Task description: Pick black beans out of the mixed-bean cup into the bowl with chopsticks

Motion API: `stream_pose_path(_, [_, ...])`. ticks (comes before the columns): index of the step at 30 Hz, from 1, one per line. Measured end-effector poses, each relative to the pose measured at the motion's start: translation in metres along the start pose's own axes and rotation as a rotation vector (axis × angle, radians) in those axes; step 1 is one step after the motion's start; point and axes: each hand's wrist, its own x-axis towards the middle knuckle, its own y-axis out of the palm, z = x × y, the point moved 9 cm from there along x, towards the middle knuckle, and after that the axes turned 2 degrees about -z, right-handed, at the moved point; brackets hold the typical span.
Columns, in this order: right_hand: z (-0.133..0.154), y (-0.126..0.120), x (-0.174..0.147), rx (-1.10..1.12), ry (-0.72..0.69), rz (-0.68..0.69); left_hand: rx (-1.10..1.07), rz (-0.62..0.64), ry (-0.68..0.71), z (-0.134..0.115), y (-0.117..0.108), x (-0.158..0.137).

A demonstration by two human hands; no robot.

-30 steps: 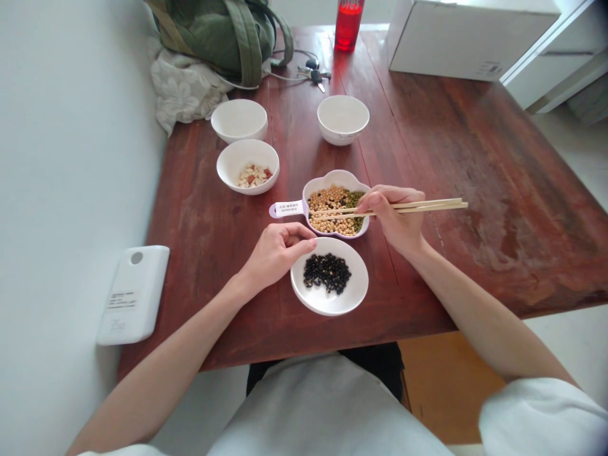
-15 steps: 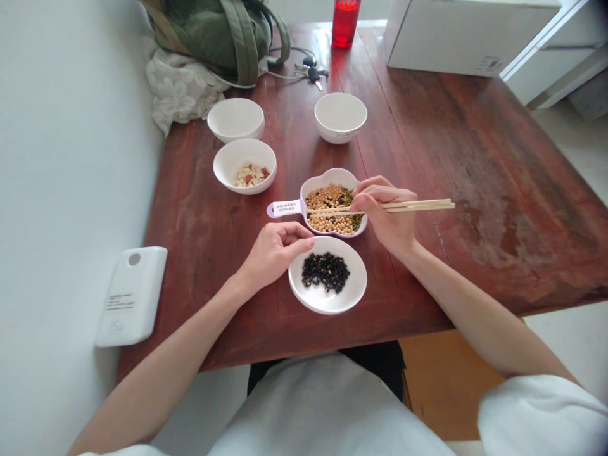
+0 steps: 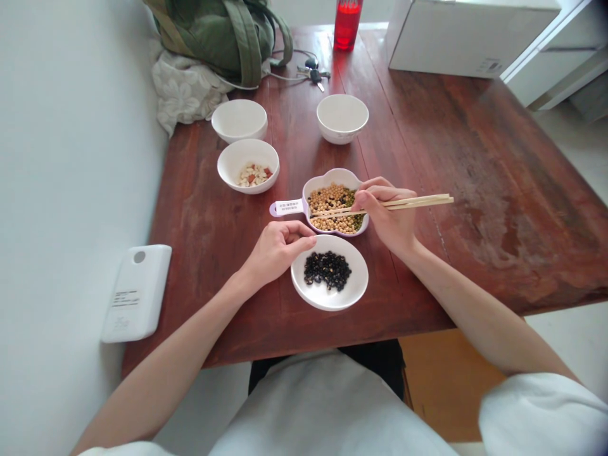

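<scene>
A white bowl [image 3: 308, 288] holding black beans [image 3: 327, 270] sits near the table's front edge. My left hand [image 3: 280, 248] pinches its upper left rim between thumb and fingers. Just beyond it lies a purple-edged, flower-shaped dish [image 3: 363, 229] with a labelled handle [image 3: 288, 208] pointing left. Yellow soybeans [image 3: 335, 196], some black beans and green beans fill it. My right hand [image 3: 387, 212] is closed around a pair of wooden chopsticks [image 3: 420, 201]. Their tips reach into the soybeans at the dish's left side; whether they grip a bean, I cannot tell.
Behind stand a bowl of pale and reddish pieces [image 3: 232, 171] and two white bowls [image 3: 239, 117], [image 3: 342, 120] further back. A green bag [image 3: 213, 44], keys [image 3: 314, 75], a red bottle [image 3: 348, 25] and a white box [image 3: 468, 38] line the far side. A white power bank [image 3: 137, 294] lies left by the wall.
The view has shifted slightly. Both hands keep their holds on the bowl and chopsticks, and the chopstick tips stay in the soybeans.
</scene>
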Motion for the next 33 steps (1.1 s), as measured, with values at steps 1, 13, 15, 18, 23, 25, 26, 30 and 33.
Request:
stream_pose_path(1, [0.0002,-0.0008,0.0001,-0.001,0.001,-0.008,-0.001,-0.001,0.001,0.0001,0.0,0.0001])
stream_pose_path(13, [0.0024,0.0007,0.0013,-0.055,-0.051,-0.002,-0.032,-0.007,0.0,-0.0009,0.0005,-0.0001])
stream_pose_path(15, [0.0033,0.0009,0.0015,-0.056,-0.063,0.003,-0.053,-0.007,-0.001,-0.0018,0.0005,-0.0002])
stream_pose_path(18, [0.0045,0.0014,0.0023,-0.072,-0.076,0.019,-0.093,-0.003,0.004,-0.0035,0.0012,0.0])
stream_pose_path(23, [0.0033,0.002,0.0026,-0.085,-0.077,0.03,-0.135,0.001,0.008,-0.0048,0.0026,0.0006])
stream_pose_path(25, [0.0024,0.0033,0.0018,-0.068,-0.079,0.032,-0.139,0.0,0.003,-0.0045,0.0026,0.0007])
stream_pose_path(26, [0.002,0.0042,0.0012,-0.058,-0.082,0.034,-0.138,-0.002,0.001,-0.0043,0.0025,0.0008])
stream_pose_path(30, [0.0008,0.0063,-0.0004,-0.041,-0.099,0.041,-0.118,-0.015,-0.002,-0.0037,0.0014,0.0011])
stream_pose_path(33, [-0.0002,0.0061,-0.0003,-0.041,-0.104,0.04,-0.115,-0.014,-0.005,-0.0034,0.0017,0.0011])
